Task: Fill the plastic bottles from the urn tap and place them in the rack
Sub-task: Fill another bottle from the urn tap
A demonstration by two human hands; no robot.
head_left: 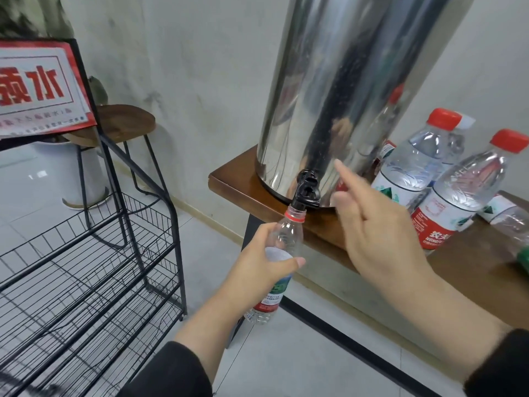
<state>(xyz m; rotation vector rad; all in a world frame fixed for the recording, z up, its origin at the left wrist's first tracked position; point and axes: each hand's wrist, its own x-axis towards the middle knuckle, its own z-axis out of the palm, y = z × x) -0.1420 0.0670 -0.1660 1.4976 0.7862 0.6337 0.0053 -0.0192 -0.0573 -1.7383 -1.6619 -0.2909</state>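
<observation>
A clear uncapped bottle [286, 242] tilts with its mouth under the black tap [306, 193] of the steel urn [329, 96]. Two red-capped bottles [423, 156] stand beside the urn. A black wire rack [94, 253] stands left.

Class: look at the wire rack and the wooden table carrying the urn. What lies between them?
In the head view, only bare tiled floor separates the rack from the table.

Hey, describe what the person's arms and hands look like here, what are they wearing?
Both hands are bare: no gloves, rings or watch show on the left hand or the right hand. Each arm has a dark, black-looking sleeve, the left sleeve and the right sleeve, sitting well back so the forearms are uncovered. No markings or logos are visible.
</observation>
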